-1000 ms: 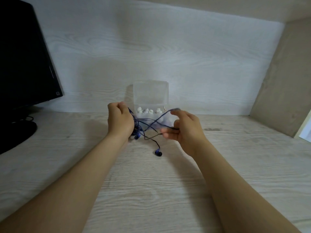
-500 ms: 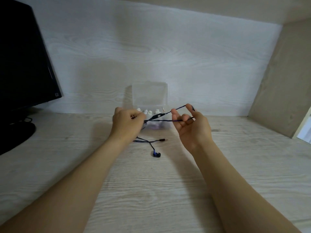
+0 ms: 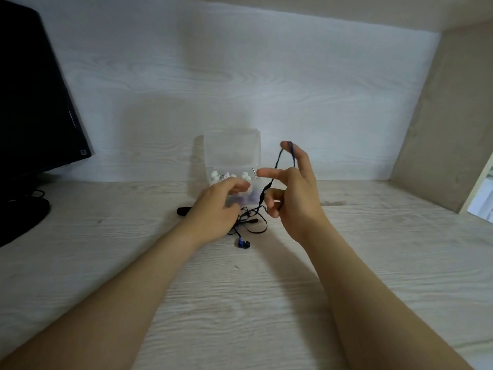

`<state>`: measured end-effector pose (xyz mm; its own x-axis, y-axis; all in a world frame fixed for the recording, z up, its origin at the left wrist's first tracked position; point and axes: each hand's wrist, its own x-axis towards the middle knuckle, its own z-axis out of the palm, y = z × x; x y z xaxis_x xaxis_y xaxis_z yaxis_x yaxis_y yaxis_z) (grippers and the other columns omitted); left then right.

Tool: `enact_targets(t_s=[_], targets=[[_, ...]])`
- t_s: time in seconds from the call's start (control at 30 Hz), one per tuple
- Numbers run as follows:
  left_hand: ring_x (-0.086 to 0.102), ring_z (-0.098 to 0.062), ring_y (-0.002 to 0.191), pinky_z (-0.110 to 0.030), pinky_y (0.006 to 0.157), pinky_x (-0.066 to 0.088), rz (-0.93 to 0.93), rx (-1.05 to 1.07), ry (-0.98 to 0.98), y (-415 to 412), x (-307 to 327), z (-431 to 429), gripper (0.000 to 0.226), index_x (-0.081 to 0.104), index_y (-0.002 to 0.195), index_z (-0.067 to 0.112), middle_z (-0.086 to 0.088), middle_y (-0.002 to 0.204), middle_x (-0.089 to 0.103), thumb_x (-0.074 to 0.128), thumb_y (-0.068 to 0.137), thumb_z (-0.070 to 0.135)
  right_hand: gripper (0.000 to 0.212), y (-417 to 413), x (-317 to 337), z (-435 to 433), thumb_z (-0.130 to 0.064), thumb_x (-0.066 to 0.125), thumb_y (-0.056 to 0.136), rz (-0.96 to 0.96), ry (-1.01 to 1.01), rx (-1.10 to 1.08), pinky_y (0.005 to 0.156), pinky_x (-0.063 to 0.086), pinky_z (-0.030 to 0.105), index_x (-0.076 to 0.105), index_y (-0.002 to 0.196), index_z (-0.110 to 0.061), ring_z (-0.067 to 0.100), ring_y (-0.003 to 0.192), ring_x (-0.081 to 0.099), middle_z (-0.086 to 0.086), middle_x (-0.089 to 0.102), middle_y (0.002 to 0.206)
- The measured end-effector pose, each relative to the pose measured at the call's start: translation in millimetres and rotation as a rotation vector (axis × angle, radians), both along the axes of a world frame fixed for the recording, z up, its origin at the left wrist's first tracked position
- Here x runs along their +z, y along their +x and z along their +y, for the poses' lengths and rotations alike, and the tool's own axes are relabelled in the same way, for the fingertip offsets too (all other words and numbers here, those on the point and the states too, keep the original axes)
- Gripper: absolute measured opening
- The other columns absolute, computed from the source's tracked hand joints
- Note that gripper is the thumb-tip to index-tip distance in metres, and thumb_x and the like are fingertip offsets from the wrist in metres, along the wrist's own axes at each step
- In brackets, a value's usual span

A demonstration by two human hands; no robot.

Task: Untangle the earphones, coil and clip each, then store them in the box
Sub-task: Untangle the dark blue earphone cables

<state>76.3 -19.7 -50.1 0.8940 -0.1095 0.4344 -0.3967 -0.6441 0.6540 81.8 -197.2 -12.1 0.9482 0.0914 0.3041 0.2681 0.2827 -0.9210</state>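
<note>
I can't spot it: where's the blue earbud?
Head view, centre: the blue earbud lies on the desk beside the left hand, nearer than the clear box.

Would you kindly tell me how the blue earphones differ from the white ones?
Colour: the blue earphones have a dark cable, the white earphones are pale. Place: the white earphones sit in the clear box; the blue earphones are outside it, an earbud lying on the table. Handling: the right hand holds the blue earphones' cable looped over a raised finger, not the white ones. Both are earbuds.
</note>
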Motion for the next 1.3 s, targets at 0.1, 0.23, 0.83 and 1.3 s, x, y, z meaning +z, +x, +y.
enact_targets(t_s=[0.1, 0.23, 0.83, 1.3], targets=[[0.063, -0.005, 0.126, -0.031, 0.112, 0.046, 0.142, -0.107, -0.150, 4.1, -4.3, -11.3, 0.039, 0.059, 0.143, 0.026, 0.011, 0.130, 0.072, 0.055, 0.106, 0.038, 0.062, -0.4, -1.1, 0.4, 0.000, 0.031, 0.092, -0.028, -0.055, 0.051, 0.050, 0.026, 0.028, 0.059, 0.129, -0.041, 0.023, 0.046, 0.042, 0.014, 0.076, 0.099], [0.067, -0.005, 0.086, -0.034, 0.086, 0.054, 0.133, -0.098, -0.035, 5.9, -11.6, -11.1, 0.024, 0.073, 0.103, 0.018, 0.003, 0.090, 0.074, 0.065, 0.103, 0.040, 0.059, 1.3, -2.5, -0.9, 0.000, 0.033, 0.093, -0.100, -0.089, -0.025, 0.046, 0.030, 0.024, 0.059, 0.131, -0.037, 0.021, 0.044, 0.036, 0.014, 0.073, 0.087], [0.074, -0.010, 0.092, -0.039, 0.097, 0.060, -0.046, 0.286, -0.745, 9.5, 9.9, 8.5, 0.024, 0.081, 0.097, 0.018, 0.005, 0.095, 0.080, 0.063, 0.105, 0.033, 0.015, 41.3, -51.3, -16.5, -0.044, 0.066, 0.099, -0.485, -1.112, -0.594, 0.078, 0.020, 0.037, 0.077, 0.107, -0.039, 0.020, 0.097, 0.036, -0.018, 0.071, 0.082], [0.072, -0.022, 0.075, -0.040, 0.086, 0.063, 0.277, 0.064, -1.420, 12.1, 20.1, 6.0, 0.008, 0.067, 0.100, 0.006, -0.007, 0.075, 0.071, 0.062, 0.105, 0.011, 0.016, 28.1, -17.2, -6.5, -0.007, 0.037, 0.102, 0.369, 0.260, -0.097, 0.067, 0.051, 0.034, 0.053, 0.101, -0.007, 0.037, 0.079, 0.072, 0.027, 0.077, 0.084]])
